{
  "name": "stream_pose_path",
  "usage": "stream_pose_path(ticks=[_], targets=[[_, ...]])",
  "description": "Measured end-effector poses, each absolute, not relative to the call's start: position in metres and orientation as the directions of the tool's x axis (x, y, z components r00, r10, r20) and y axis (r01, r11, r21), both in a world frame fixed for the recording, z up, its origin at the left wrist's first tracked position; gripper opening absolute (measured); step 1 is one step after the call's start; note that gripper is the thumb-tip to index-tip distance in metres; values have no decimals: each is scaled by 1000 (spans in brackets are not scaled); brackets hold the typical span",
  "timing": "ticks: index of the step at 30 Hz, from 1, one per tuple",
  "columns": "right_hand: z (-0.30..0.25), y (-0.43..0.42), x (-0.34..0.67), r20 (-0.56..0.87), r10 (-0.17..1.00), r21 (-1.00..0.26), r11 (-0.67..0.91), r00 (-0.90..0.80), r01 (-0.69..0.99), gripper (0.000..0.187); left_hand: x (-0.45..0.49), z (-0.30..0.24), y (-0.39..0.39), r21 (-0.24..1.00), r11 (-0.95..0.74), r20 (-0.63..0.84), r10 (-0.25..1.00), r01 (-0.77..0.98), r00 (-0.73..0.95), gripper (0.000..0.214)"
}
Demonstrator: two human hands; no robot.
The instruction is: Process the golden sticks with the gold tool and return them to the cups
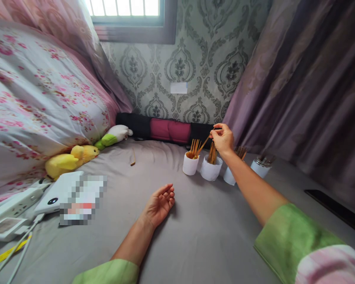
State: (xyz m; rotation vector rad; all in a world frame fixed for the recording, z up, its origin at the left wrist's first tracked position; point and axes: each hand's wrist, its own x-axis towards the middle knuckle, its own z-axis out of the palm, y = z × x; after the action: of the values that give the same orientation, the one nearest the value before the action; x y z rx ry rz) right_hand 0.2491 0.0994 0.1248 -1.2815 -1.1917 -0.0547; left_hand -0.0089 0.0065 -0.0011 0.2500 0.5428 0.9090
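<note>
My right hand point(222, 138) pinches the upper end of a thin brown stick point(205, 145), which slants down to the leftmost white cup point(190, 166). Several more sticks stand upright in that cup. Beside it, a second white cup point(211, 172) holds a bunch of sticks, and a third cup point(229, 177) is partly hidden behind my right forearm. The fourth white container point(260, 169), farthest right, has darker thin sticks in it. My left hand point(160, 204) rests palm up on the grey sheet point(195, 236), fingers loosely curled with nothing in them.
A small thin brown piece point(133, 158) lies on the sheet. Plush toys point(72, 159) line the floral bedding. At left are a white power bank point(57, 195), a power strip point(16, 205) and cables. A black phone-like slab point(334, 207) lies right; a black-and-maroon roll point(170, 130) borders the wall.
</note>
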Motion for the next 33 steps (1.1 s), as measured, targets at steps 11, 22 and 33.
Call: stream_pose_path(ticks=[11,22,33], targets=[[112,105,246,656,621,-710,314,429,630,21,-9,-2,7,417,593,-342,804,-688,486,9],[102,104,237,615,658,-728,261,435,635,19,-9,0,7,415,596,-354,802,-688,481,10],[87,111,235,564,710,-750,227,422,621,19,-10,-2,7,405,598,-344,801,-692,491,10]])
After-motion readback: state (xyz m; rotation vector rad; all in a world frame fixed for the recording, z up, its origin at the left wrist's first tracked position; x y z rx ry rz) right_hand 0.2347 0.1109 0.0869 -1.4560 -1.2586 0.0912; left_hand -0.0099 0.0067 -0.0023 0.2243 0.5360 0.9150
